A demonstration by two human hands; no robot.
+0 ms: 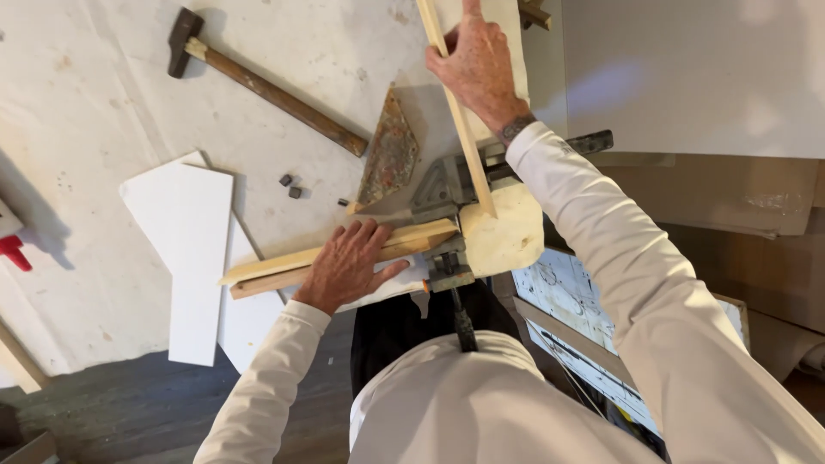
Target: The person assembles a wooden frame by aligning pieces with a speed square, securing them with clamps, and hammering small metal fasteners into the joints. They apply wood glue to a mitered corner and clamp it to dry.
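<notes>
Two wooden strips meet at a right angle in the corner clamp (443,191) at the table's (103,283) near edge. Horizontal strip (258,271) runs left from the clamp; left hand (348,266) lies flat on it, fingers spread, pressing down. Upright strip (455,112) runs away from the clamp; right hand (477,64) grips it, fingers curled around.

To do it well, I'd say: keep both mitre ends butted tight in the clamp faces, press strips flat to the base, hold square while the clamp screw (460,314) bites.

Nearby: rusty trowel (391,155) beside the clamp, hammer (258,82) farther back, white boards (193,258) left.
</notes>
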